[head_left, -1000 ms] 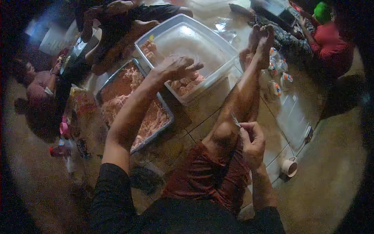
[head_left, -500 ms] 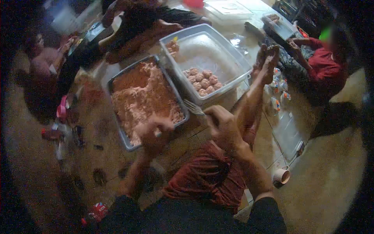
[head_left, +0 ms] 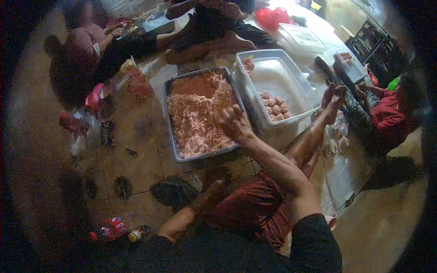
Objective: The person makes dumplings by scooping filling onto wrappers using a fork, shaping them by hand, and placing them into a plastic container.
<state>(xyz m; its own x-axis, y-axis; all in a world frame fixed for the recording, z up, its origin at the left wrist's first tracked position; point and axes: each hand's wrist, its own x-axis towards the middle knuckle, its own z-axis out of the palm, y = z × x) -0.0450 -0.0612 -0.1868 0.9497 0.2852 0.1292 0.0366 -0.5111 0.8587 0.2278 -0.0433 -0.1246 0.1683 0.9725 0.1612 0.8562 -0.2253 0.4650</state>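
Note:
My right hand is over the right side of a dark-rimmed tray of pinkish minced mixture. Its fingers are curled; what they hold, if anything, cannot be made out. My left hand is low near my lap, below the tray, in shadow and blurred, so its fingers are unclear. Beside the tray on the right stands a clear plastic bin. Several round balls of the mixture lie in its near part, and a small lump is at its far left corner.
My outstretched legs lie right of the bin. Co-workers sit at the left, at the top and at the right. Also there are a lidded box, a red bag, small packages and a red-labelled bottle.
My right hand has moved up and left to the tray; the fork it held is no longer visible. My left hand has left the mixture and dropped back toward my lap. The view has shifted.

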